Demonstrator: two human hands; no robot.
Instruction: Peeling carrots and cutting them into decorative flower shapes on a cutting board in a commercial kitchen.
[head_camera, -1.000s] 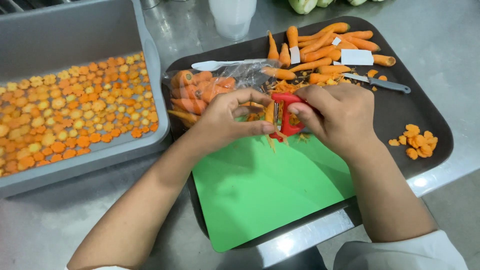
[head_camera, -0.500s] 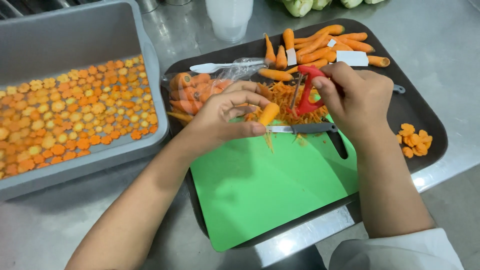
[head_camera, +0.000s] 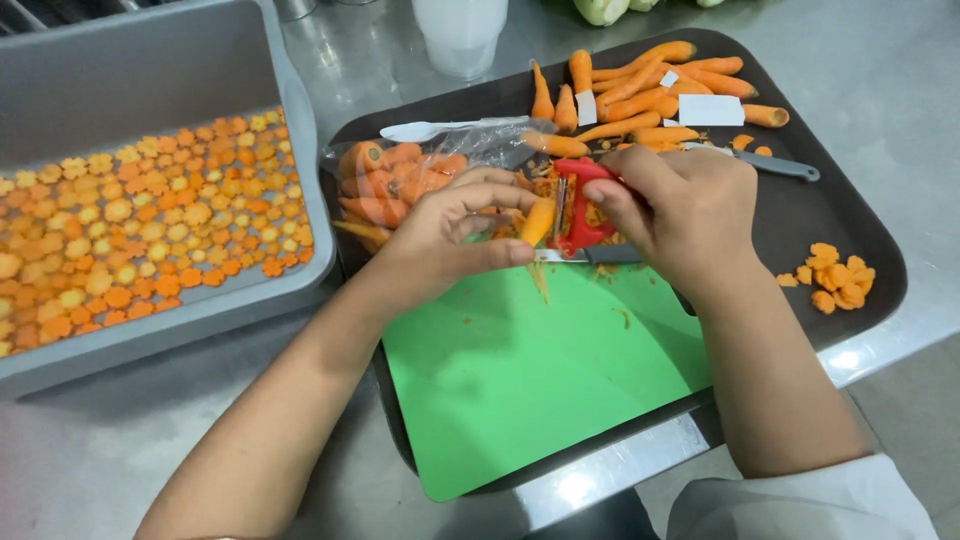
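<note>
My left hand (head_camera: 450, 235) pinches a short piece of carrot (head_camera: 537, 220) between thumb and fingers over the far edge of a green cutting mat (head_camera: 530, 370). My right hand (head_camera: 685, 215) grips a red peeler (head_camera: 577, 205) whose blade rests against the carrot's side. A thin strip of peel hangs below the carrot. A knife (head_camera: 600, 256) lies flat on the mat just under both hands. A heap of peelings sits behind the hands.
The mat lies on a dark brown tray (head_camera: 850, 235) with whole carrots (head_camera: 650, 90), a clear bag of carrots (head_camera: 400, 180), a white plastic spoon (head_camera: 420, 130), another knife (head_camera: 775, 165) and cut pieces (head_camera: 840, 280). A grey tub (head_camera: 150, 90) of flower-shaped carrot slices (head_camera: 140, 230) stands left. A clear cup (head_camera: 460, 35) stands beyond.
The peeler was drawn up and away from the carrot half a second ago and has come back down against it. My left hand has kept hold of the carrot.
</note>
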